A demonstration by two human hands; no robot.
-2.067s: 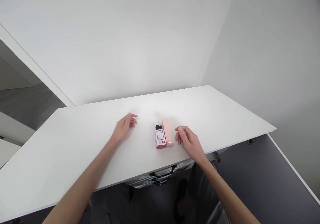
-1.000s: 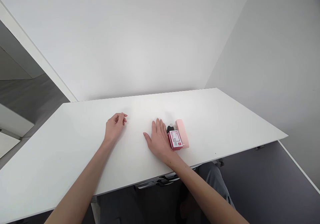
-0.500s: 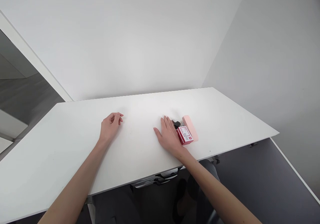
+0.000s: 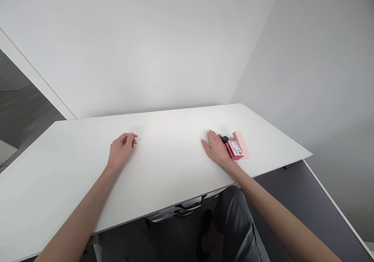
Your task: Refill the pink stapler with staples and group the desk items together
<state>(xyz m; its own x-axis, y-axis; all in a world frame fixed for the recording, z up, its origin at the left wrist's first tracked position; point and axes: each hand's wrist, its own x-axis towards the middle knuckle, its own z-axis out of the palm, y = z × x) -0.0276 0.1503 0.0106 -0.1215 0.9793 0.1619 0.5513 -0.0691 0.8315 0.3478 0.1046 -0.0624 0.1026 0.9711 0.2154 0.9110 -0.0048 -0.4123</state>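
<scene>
My right hand [image 4: 216, 149] lies flat on the white table [image 4: 163, 164], fingers stretched out, its side pressed against a small red-and-white box [image 4: 234, 149]. A pink oblong object [image 4: 241, 143] lies just right of the box, and a small black object [image 4: 223, 139] sits at the box's far end. My left hand [image 4: 120, 149] rests on the table well to the left, fingers loosely curled, holding nothing that I can see.
White walls meet in a corner behind the table. The table's right edge lies close to the pink object. A drawer unit with black handles [image 4: 187, 207] shows under the front edge, above my dark-trousered leg [image 4: 233, 223].
My right hand crossed to the left side of the box, laid flat, and has slid the box, pink object and black object to the right. The left hand has stayed put.
</scene>
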